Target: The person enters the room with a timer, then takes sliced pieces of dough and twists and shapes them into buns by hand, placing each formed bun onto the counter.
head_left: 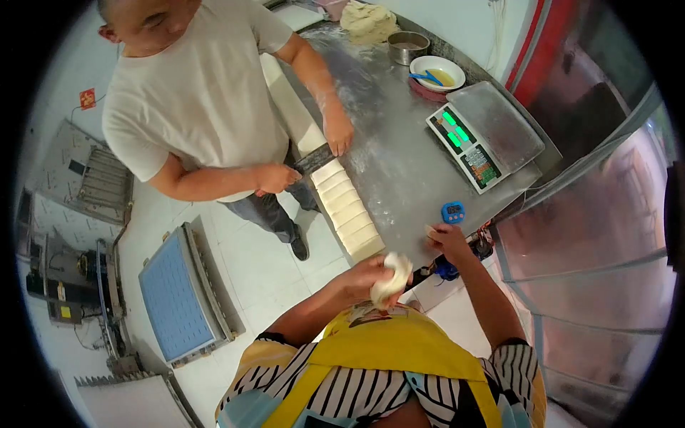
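left hand (362, 277): curled round a dough piece (394, 278) by the yellow apron (399, 349).
right hand (449, 241): half-curled near the blue timer (453, 212); i cannot tell if it holds anything.
dough piece: i'd grip lightly, judging it soft enough to stretch.

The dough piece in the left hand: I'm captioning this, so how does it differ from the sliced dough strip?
The dough piece is held in the left hand; the sliced dough strip lies on the table. The dough piece is short and curved; the sliced dough strip is long and straight. Both are pale.
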Demonstrator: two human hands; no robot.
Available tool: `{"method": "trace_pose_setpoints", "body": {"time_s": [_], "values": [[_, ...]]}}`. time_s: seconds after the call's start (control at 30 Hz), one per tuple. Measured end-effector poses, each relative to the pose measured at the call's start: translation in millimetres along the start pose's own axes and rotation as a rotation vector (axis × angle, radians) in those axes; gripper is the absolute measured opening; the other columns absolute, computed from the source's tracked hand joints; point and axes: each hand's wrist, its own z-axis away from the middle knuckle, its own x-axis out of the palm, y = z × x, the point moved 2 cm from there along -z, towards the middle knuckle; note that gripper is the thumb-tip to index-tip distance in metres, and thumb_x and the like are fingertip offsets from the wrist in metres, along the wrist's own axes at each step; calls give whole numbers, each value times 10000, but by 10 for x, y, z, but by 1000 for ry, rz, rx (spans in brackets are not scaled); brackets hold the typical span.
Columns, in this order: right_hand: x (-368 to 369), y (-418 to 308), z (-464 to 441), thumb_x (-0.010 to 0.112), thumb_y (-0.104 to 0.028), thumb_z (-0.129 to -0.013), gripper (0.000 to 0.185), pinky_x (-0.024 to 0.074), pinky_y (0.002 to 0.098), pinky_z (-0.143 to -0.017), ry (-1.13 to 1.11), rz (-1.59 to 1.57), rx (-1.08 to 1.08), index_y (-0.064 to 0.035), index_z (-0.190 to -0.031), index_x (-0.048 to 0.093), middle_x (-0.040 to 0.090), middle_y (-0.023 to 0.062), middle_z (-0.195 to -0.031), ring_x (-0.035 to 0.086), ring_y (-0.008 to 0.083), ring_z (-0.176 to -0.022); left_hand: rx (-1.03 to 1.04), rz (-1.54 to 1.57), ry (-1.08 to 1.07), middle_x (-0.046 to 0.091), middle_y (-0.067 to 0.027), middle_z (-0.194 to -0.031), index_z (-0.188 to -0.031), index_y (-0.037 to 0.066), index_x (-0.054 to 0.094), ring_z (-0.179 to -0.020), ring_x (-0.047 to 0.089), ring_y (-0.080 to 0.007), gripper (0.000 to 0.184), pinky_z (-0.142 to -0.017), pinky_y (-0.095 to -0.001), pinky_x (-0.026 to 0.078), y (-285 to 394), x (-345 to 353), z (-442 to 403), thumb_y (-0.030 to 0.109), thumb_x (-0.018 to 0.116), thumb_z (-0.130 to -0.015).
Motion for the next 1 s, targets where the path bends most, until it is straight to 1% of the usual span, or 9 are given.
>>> {"method": "trace_pose_setpoints", "body": {"time_s": [0.17,0.27,0.33,0.43,0.53,0.7,0.8,0.9,1.0], "values": [[223,-345,-1032,628,-169,-821,549,505,314,-700,81,-295,-134,7,-1273,370,569,116,-1014,606,215,-799,93,115,317,575,-108,-801,-1156,1,473,-665,564,-191,453,-634,-323,481,136,-487,-80,260,630,-820],[581,-644,-504,610,-180,-834,669,493,338,-783,83,-91,-112,-22,-1353,218,523,140,-1126,582,241,-927,292,35,464,586,-119,-855,-1154,2,473,-776,582,-212,411,-671,-342,491,209,-753,-186,224,609,-836],[877,-508,-7,592,-184,-844,596,466,358,-852,-91,-528,-34,-26,-1330,287,521,146,-1132,552,240,-1002,382,21,569,589,-123,-1014,-1132,21,472,-903,576,-208,328,-765,-336,485,320,-869,-283,185,571,-866],[1207,-335,417,575,-146,-839,514,451,323,-861,-159,-589,-97,-21,-1292,370,533,121,-1129,555,211,-981,482,65,594,559,-100,-1140,-1121,21,474,-954,549,-158,308,-843,-294,457,520,-857,-450,173,565,-869],[1187,-321,385,571,-88,-811,431,451,284,-817,13,-258,-161,-14,-1222,464,556,83,-1087,550,170,-944,501,-91,570,501,-118,-1225,-1203,29,391,-979,540,-156,358,-815,-303,473,495,-791,-599,158,517,-894],[1044,-902,937,664,-83,-732,295,435,239,-687,136,313,-306,12,-1003,594,593,25,-848,528,92,-754,373,-399,539,594,-9,-906,-1012,34,554,-781,559,-93,214,-697,-244,469,643,-450,-418,168,594,-850],[948,-725,976,654,-68,-742,274,432,231,-652,69,172,-333,14,-995,589,586,19,-844,527,94,-754,158,-571,532,584,4,-825,-1024,46,553,-587,507,-43,232,-478,-191,414,647,-380,-326,176,617,-843],[1148,-626,1079,597,-95,-808,318,515,305,-678,-56,-271,-159,19,-1096,523,582,49,-896,570,136,-762,225,-673,503,584,6,-771,-1051,39,531,-510,500,-48,257,-446,-185,403,677,-209,-184,208,590,-866],[1184,-581,1059,571,-107,-830,334,532,332,-649,-193,-173,-144,19,-1129,491,578,71,-933,587,165,-767,223,-804,565,578,-13,-688,-1068,41,513,-460,498,-51,294,-403,-193,383,650,-177,0,278,544,-897]]}}
